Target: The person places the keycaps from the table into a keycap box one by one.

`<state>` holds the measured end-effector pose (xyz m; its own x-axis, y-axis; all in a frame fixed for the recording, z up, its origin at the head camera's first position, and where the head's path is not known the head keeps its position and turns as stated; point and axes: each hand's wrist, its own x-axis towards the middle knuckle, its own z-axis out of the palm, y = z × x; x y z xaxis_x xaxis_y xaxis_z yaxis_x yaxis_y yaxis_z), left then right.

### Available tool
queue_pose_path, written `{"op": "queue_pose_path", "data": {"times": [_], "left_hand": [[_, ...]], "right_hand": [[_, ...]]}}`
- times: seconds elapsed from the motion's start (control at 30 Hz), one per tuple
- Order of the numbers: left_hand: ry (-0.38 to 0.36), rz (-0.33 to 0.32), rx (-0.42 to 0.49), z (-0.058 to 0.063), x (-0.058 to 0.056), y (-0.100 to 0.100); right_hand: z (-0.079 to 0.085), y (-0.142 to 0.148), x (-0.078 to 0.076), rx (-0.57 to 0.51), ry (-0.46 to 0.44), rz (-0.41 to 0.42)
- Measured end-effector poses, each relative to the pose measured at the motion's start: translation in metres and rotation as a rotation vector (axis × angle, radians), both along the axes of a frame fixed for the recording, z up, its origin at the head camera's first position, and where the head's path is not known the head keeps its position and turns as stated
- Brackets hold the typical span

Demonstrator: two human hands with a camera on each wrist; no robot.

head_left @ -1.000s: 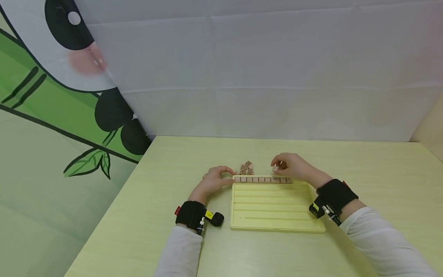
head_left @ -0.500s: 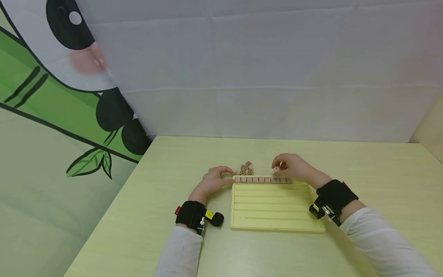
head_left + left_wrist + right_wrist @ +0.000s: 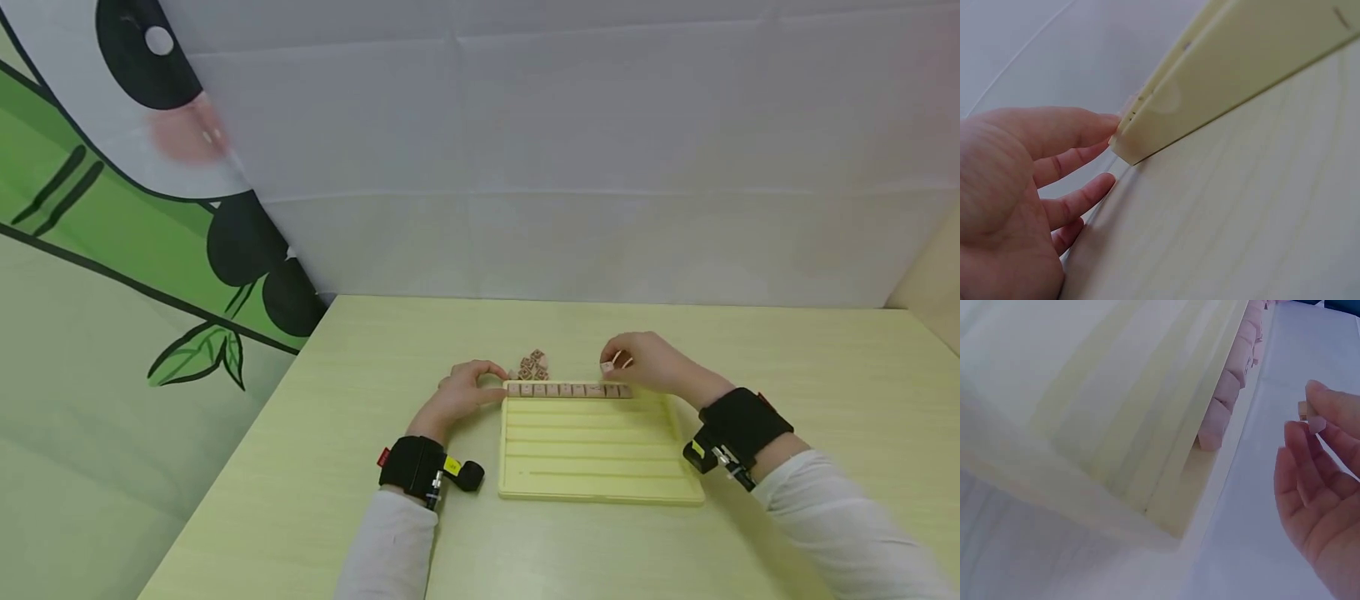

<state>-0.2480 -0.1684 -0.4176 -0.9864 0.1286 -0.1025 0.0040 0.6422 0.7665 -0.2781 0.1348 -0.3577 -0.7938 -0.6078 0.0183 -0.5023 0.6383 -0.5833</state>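
A pale yellow ridged tray (image 3: 600,450) lies on the table, with a row of small wooden tiles (image 3: 558,390) along its far groove. The person's left hand (image 3: 461,392) is at its far left corner. In the left wrist view, fairly straight fingertips touch the tray's corner (image 3: 1125,147), and the other fingers spread below. Just beyond the right end of the tile row, the right hand (image 3: 648,362) pinches one small pale tile (image 3: 607,367) between thumb and fingertips. The right wrist view shows this held tile (image 3: 1316,422) apart from the tray, beside the groove's bare end.
Behind the tray's far left edge sits a small heap of patterned tiles (image 3: 534,365). A pale wall cloth (image 3: 600,167) with a cartoon print rises at the table's back edge. Each wrist wears a black strap (image 3: 412,467) with a camera.
The right hand, with the tile in its fingers, has shifted slightly to the right and turned the tile a little. The left hand and the tray stay where they were.
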Motion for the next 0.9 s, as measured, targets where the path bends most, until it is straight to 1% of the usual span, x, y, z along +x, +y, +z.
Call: {"op": "queue_pose_path", "data": {"times": [0.13,0.27,0.5,0.67,0.9], "left_hand": [[-0.011,0.002,0.001,0.000,0.000,0.000],[-0.013,0.001,0.004,-0.001,0.000,-0.001],[-0.013,0.002,0.020,-0.002,0.000,-0.002],[-0.004,0.000,0.024,-0.001,0.001,-0.003],[0.003,-0.001,0.021,-0.001,0.000,-0.003]], "right_hand": [[-0.003,0.008,0.000,0.018,0.059,0.018],[-0.006,0.014,0.000,0.059,0.086,0.034],[-0.010,0.022,0.000,0.144,0.061,0.028],[-0.014,0.026,0.000,0.168,0.060,0.044],[-0.017,0.028,0.000,0.182,0.064,0.038]]}}
